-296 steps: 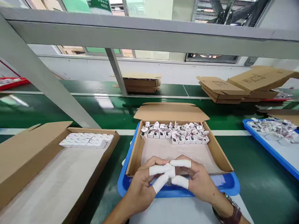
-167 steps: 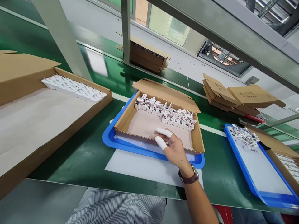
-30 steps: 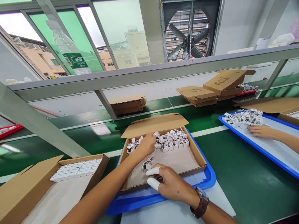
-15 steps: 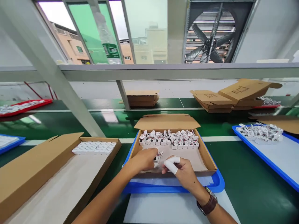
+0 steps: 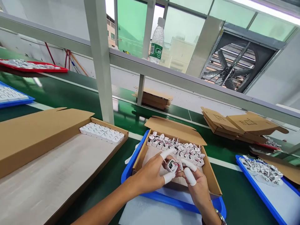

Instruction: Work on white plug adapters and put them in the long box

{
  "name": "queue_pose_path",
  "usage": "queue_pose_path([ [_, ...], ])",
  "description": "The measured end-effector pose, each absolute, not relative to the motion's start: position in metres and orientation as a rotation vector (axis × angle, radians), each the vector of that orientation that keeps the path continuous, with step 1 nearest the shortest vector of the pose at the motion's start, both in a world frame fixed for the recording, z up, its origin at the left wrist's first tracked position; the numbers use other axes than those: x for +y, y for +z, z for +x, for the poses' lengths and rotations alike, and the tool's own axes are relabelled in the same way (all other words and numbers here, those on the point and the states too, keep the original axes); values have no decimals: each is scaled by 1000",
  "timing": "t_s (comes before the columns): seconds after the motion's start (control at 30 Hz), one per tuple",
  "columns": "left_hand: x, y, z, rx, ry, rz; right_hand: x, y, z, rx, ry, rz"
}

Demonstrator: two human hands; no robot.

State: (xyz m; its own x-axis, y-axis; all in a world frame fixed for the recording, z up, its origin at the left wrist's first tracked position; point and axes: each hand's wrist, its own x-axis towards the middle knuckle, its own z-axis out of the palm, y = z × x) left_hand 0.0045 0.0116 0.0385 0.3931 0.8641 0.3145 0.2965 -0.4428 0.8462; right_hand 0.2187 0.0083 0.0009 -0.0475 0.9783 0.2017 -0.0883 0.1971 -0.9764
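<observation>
Work in the head view centres on a small white housing point(image 5: 172, 166), held up at the near side of an open cardboard box point(image 5: 213, 179), above its paper liner point(image 5: 151, 154). The left hand point(image 5: 150, 175) has it clamped between thumb and fingers, the open face with dark parts inside turned toward the camera. Red wires point(image 5: 178, 165) run from the housing to the right hand point(image 5: 200, 189), whose thumb and forefinger lie close together beside a small white piece point(image 5: 181, 165); whether they pinch it, I cannot tell. White covers point(image 5: 190, 176) sheathe the tips of the thumbs and forefingers, and a watch point(image 5: 220, 216) shows on the right wrist.

Rows of similar white units point(image 5: 189, 153), lids up and wires showing, fill the far end of the box, which sits in a blue tray point(image 5: 124, 172). A white sheet point(image 5: 145, 211) lies partly under that tray on the green bench point(image 5: 231, 184). To the left stands a larger open carton point(image 5: 44, 132), with neat rows of white pieces point(image 5: 102, 132) at its far end. To the right, a second blue tray point(image 5: 257, 192) carries a loose heap of white parts point(image 5: 261, 170). A clear bottle point(image 5: 157, 42) with a green label stands on the rail point(image 5: 206, 83) behind.
</observation>
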Motion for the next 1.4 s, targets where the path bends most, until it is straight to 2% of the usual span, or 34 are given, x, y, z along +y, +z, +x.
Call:
queue_pose_path([
  [0.17, 8, 26, 2, 891, 1123, 1950, 7, 16, 220, -1460, 1101, -927],
  [0.33, 4, 23, -1, 774, 991, 1581, 12, 23, 225, -1703, 1023, -765],
  [0.43, 5, 24, -2, 660, 952, 1252, 11, 21, 223, -1796, 928, -725],
  [0.6, 8, 18, 2, 686, 1155, 1104, 3, 16, 213, -1944, 631, -706],
  [0.87, -6, 1, 8, 827, 1346, 1432, -14, 11, 199, -1976, 540, -635],
  [1.17, -6, 9, -1, 817, 1202, 1683, -14, 22, 229, -2439, 676, -852],
  [1.4, -7, 13, -3, 862, 1139, 1699, -13, 20, 229, -2368, 603, -814],
])
